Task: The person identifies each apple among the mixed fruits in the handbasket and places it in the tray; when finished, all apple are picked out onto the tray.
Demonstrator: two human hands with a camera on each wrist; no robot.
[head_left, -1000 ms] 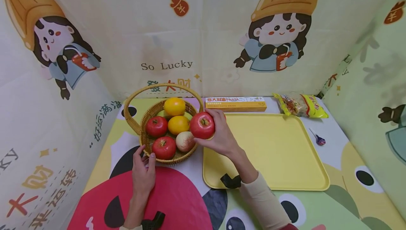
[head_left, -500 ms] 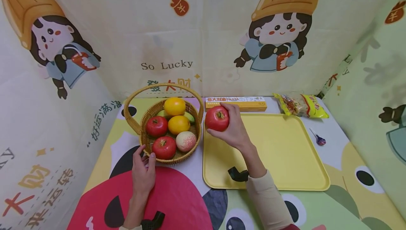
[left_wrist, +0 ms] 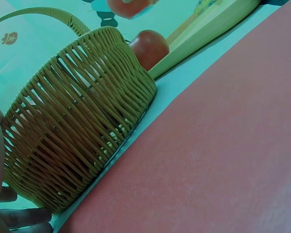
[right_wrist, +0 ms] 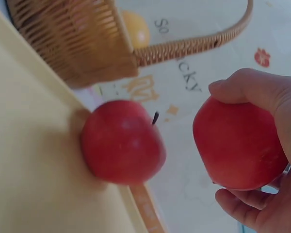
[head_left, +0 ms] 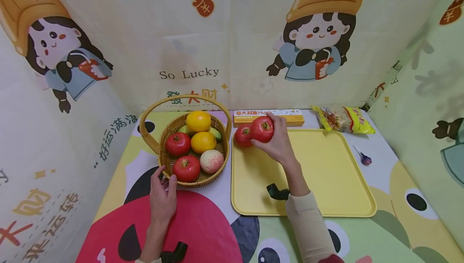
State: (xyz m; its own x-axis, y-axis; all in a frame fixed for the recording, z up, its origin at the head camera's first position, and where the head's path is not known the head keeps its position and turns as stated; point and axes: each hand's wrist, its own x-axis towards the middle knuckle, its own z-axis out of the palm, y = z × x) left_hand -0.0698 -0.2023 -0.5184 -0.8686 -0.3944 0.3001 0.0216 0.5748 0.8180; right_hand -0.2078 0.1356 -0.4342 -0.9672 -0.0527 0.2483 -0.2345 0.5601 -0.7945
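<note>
In the head view, my right hand (head_left: pixel 280 144) grips a red apple (head_left: pixel 262 129) above the yellow tray (head_left: pixel 304 182). The right wrist view shows the held apple (right_wrist: pixel 240 141) between thumb and fingers, apart from a second apple (right_wrist: pixel 123 142). That second apple (head_left: pixel 243 135) sits in the tray's far left corner. My left hand (head_left: pixel 163 198) rests with loose fingers against the near-left side of the wicker basket (head_left: pixel 226 150). Inside the basket are two red apples, two yellow-orange fruits, a pale pink-speckled peach (head_left: pixel 212 161) and something green, partly hidden. The left wrist view shows the basket's woven side (left_wrist: pixel 77 111).
Behind the tray lies a pasta box (head_left: pixel 293 120). A yellow snack packet (head_left: pixel 344 119) is at the back right, and a lollipop (head_left: pixel 365 159) lies right of the tray. The basket's tall arched handle (head_left: pixel 181 98) rises over the fruit. Printed cloth walls surround the table.
My right hand has carried the apple rightward from the basket's edge to over the tray. The apple in the tray's corner has come into view. My left hand has stayed at the basket.
</note>
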